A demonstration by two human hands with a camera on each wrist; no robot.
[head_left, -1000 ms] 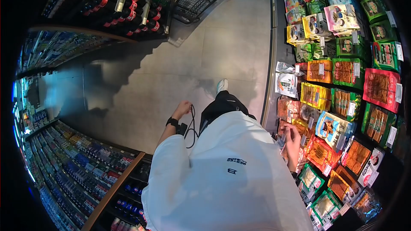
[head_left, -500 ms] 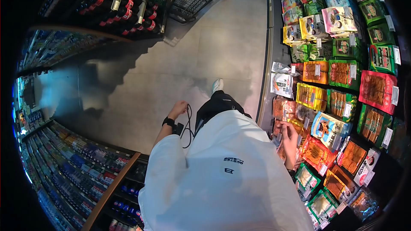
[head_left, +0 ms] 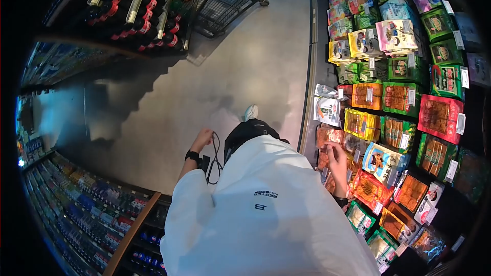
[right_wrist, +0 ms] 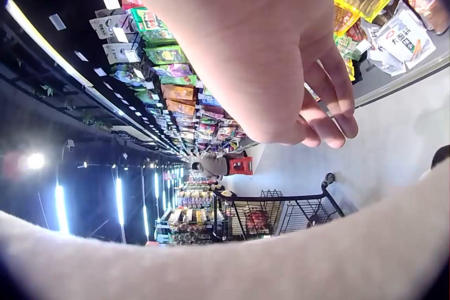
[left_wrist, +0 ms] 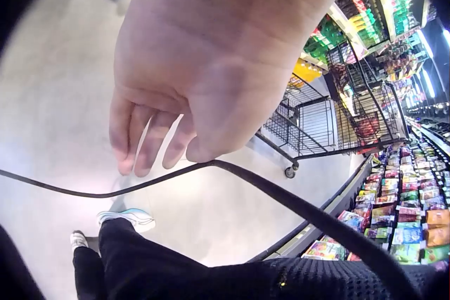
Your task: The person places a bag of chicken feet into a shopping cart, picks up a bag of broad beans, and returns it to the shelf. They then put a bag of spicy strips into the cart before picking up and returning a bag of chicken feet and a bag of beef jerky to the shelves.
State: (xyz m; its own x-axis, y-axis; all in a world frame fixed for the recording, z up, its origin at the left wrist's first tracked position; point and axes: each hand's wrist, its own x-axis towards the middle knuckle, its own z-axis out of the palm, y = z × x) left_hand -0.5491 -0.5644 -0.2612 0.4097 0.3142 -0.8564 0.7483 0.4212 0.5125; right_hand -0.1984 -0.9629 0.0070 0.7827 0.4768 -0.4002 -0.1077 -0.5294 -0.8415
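My left hand [head_left: 203, 139] hangs out over the aisle floor, a dark wristband and a small black box at its wrist. Between thumb and forefinger it pinches a thin black cable [left_wrist: 281, 201], which bends at the thumb tip in the left wrist view; the other fingers droop loosely. In the head view the cable falls in a loop beside the black trousers [head_left: 250, 132]. My right hand [head_left: 336, 162] overlaps the snack packs, its fingers loosely bent and holding nothing. Near its fingertips lie reddish packs [head_left: 330, 134] and a blue-and-white pack [head_left: 381, 161].
Rows of bagged snacks with price tags fill the display [head_left: 404, 97] on the right. A black shopping cart [head_left: 230, 2] with goods stands ahead, beside shelves of dark bottles [head_left: 148, 25]. Drink shelves [head_left: 82, 194] line the left. Further off, a person [right_wrist: 214, 166] is beside a red stool [right_wrist: 241, 166].
The cart, shelves and snack display have shifted left in the head view. Both hands keep much the same pose, the left still with the cable.
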